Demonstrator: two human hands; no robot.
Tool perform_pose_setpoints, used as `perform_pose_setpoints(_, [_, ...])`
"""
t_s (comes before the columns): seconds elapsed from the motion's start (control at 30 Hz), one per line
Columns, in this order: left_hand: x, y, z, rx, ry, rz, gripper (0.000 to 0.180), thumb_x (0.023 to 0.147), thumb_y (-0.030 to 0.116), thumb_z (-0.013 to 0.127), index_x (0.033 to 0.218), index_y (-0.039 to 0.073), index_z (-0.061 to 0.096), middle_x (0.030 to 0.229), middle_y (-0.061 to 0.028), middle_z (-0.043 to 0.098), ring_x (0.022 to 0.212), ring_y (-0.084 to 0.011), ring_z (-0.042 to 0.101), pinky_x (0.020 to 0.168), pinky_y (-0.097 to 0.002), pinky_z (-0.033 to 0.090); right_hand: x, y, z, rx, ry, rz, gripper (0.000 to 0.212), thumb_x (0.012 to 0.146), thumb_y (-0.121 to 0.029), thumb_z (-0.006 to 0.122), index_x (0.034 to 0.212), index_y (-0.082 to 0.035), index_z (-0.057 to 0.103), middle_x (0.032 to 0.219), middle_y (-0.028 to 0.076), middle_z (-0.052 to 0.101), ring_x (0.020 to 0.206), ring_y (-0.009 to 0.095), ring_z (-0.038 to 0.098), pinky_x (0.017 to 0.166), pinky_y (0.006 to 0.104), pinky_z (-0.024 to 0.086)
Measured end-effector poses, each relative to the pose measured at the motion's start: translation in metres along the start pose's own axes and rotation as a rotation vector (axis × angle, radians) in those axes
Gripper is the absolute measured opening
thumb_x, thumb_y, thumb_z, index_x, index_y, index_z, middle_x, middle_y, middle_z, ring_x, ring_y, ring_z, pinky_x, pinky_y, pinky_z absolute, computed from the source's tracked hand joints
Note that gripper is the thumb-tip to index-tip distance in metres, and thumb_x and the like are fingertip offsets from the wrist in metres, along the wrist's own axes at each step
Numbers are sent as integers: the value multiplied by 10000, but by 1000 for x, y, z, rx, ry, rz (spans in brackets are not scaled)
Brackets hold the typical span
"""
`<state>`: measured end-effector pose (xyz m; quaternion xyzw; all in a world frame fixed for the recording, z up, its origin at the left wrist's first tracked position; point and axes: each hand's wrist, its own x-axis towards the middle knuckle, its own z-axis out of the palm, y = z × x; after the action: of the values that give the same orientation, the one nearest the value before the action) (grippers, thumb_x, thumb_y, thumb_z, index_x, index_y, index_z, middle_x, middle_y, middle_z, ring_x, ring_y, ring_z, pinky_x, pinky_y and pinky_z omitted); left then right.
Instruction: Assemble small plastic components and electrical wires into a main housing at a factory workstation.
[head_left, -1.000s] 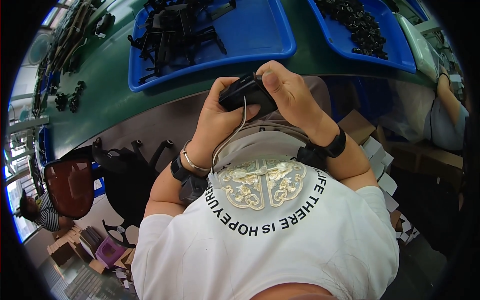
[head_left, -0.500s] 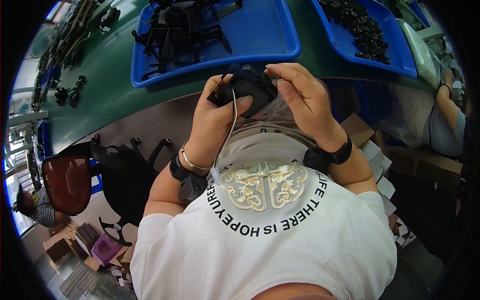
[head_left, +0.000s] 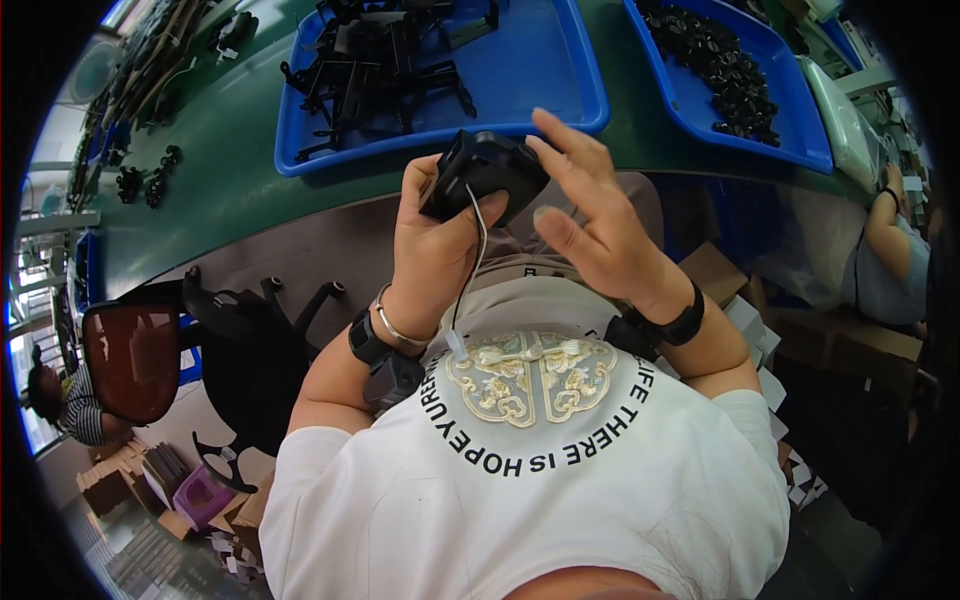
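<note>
My left hand (head_left: 430,230) is closed around a black plastic housing (head_left: 497,168), thumb on its near face and fingers behind. A thin pale cable (head_left: 482,245) runs from the housing down over my wrist side and ends in a small white connector (head_left: 457,345) hanging in front of my shirt. Beside the housing's right edge is my right hand (head_left: 610,230), open with its fingers spread. One of its fingertips is close to the housing's upper right corner; whether it touches, I cannot tell.
Beyond my hands, a blue tray (head_left: 540,95) on the green table (head_left: 225,200) holds black bracket-like frames. A second blue tray (head_left: 815,150) holds many small black parts. At left stands an office chair (head_left: 135,360). Cardboard boxes (head_left: 712,272) and a co-worker's arm (head_left: 885,225) are at right.
My right hand has opened and drawn its thumb away from the housing. The housing has tilted slightly in my left hand, and the cable's connector has swung to the right.
</note>
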<state>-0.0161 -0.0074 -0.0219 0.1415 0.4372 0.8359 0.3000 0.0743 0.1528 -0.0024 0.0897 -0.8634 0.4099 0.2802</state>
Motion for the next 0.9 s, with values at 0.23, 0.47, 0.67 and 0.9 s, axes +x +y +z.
perform_pose_setpoints(0.23, [2,6,3,-54,0,20,389,803,-122,551,1096,58,369,1041,-91,567,930,-180,601,807,-325,529,4,1,-7,27,-34,46,549,908,-373,488,1278,30,446,1421,209,287,1297,299,270,1050,369,210])
perform_pose_setpoints(0.47, [3,7,0,-40,43,5,396,802,-116,557,1098,56,359,1036,-98,568,945,-173,598,815,-319,523,10,4,0,78,-17,165,539,901,-411,479,1245,4,498,1438,206,256,1320,308,231,1062,369,167])
perform_pose_setpoints(0.67, [3,9,2,-9,65,27,385,799,-106,570,1087,55,370,1028,-93,567,929,-166,599,799,-311,525,11,6,-4,181,-200,-71,577,886,-455,489,1248,-6,499,1454,204,210,1337,313,197,1066,398,152])
perform_pose_setpoints(0.9, [4,10,2,-47,67,66,379,796,-88,589,1079,51,379,1013,-88,572,914,-161,600,794,-293,522,13,7,-6,329,-216,-80,651,860,-504,511,1272,-1,471,1458,214,187,1347,324,167,1070,420,135])
